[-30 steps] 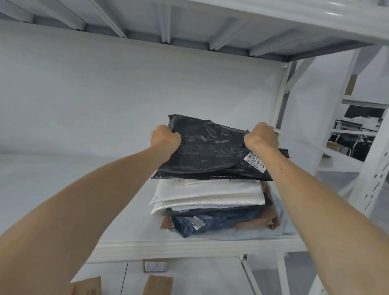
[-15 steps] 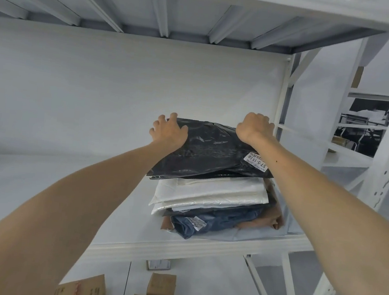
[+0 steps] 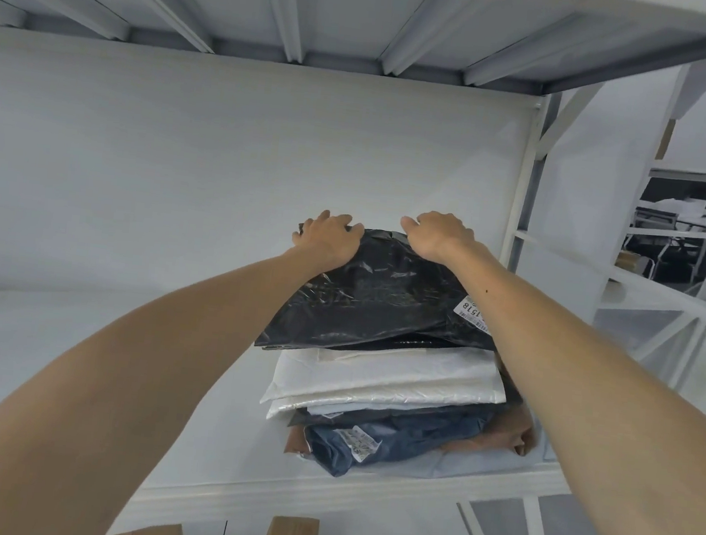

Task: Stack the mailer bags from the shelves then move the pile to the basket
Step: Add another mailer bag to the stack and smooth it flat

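Uppermost, a glossy, crinkled black mailer bag [image 3: 378, 296].

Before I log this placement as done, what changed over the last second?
The black mailer bag was lowered onto the pile. The left hand opened and rests on its far corner; the right hand moved to the far edge. The pile beneath stayed put.

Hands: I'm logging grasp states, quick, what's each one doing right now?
Left hand: open, fingers spread, pressing the black mailer bag.
Right hand: on the bag's far edge; fingertips hidden, grip cannot be told.
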